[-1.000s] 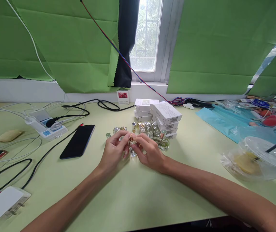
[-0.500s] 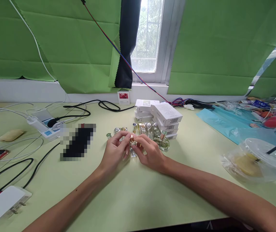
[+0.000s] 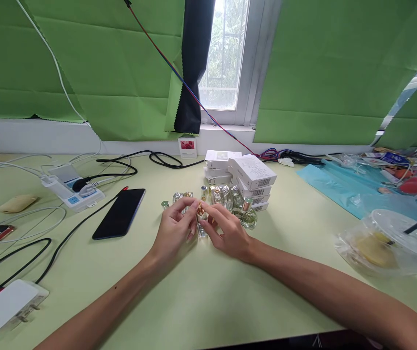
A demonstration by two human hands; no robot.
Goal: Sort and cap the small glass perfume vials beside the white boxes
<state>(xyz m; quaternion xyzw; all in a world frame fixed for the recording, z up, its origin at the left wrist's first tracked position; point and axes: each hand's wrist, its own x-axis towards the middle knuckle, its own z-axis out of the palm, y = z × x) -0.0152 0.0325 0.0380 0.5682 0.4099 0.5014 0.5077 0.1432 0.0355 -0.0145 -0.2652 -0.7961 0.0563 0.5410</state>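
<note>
A small clear glass bottle point(image 3: 202, 229) with a copper-gold neck stands on the pale green table between my hands. My left hand point(image 3: 173, 224) is closed, its thumb and fingertips at the bottle's top from the left. From the right, my right hand point(image 3: 228, 229) pinches at the same neck, its thumb lower down by the glass. Just behind my fingers is a cluster of glass bottles point(image 3: 226, 195) with metallic tops. A bottle with a greenish cap point(image 3: 247, 204) leans at the right of the cluster.
White boxes point(image 3: 254, 172) are stacked behind the bottles. A black phone point(image 3: 119, 214), a power strip point(image 3: 73, 192) and cables lie to the left. On the right are a lidded cup point(image 3: 408, 228) in a plastic bag and a blue sheet point(image 3: 339, 187).
Both hands stay at the bottle with barely any movement. The fingertips have shifted slightly, and a little more of the copper-gold neck shows.
</note>
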